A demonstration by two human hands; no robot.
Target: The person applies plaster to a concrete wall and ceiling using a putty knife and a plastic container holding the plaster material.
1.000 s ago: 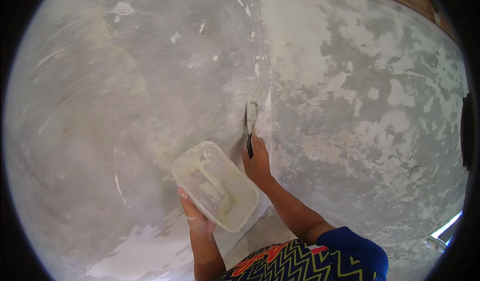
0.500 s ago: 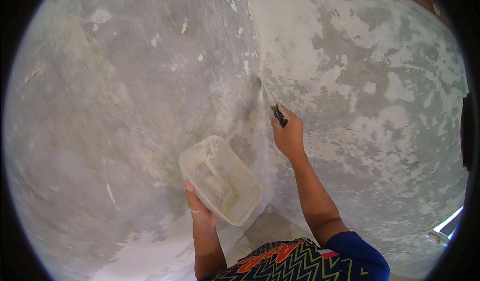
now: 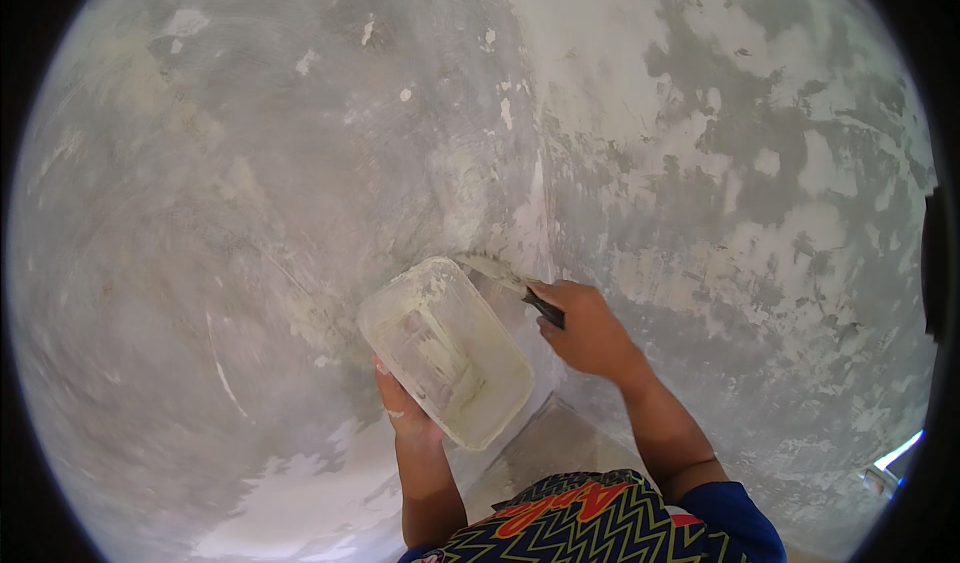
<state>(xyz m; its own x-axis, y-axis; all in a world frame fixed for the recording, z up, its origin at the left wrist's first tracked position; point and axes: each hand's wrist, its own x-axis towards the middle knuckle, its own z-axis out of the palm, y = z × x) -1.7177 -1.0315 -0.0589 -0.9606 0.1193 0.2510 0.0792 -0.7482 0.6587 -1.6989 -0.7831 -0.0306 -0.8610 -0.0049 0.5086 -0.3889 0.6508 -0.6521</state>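
A translucent plastic tub point(image 3: 498, 388), smeared inside with pale putty, is tilted with its opening toward me. My left hand point(image 3: 408, 403) is closed round its lower left side. My right hand point(image 3: 592, 331) grips the black handle of a putty knife point(image 3: 543, 308). Its wide blade points left, at the tub's upper right rim, and carries some pale putty along its edge. I cannot tell whether blade and rim touch. Behind both hands, the grey wall point(image 3: 250, 193) shows uneven pale patches.
Two walls meet in an inside corner point(image 3: 545, 183) running down the middle. The right wall point(image 3: 740, 233) is blotched with white filler. Below the tub lies a patch of floor point(image 3: 560, 443) at the corner's foot. A bright gap point(image 3: 898, 450) shows at the lower right.
My right hand has come down from the wall corner, and the putty knife has swung left to the tub's rim. The tub has shifted only slightly.
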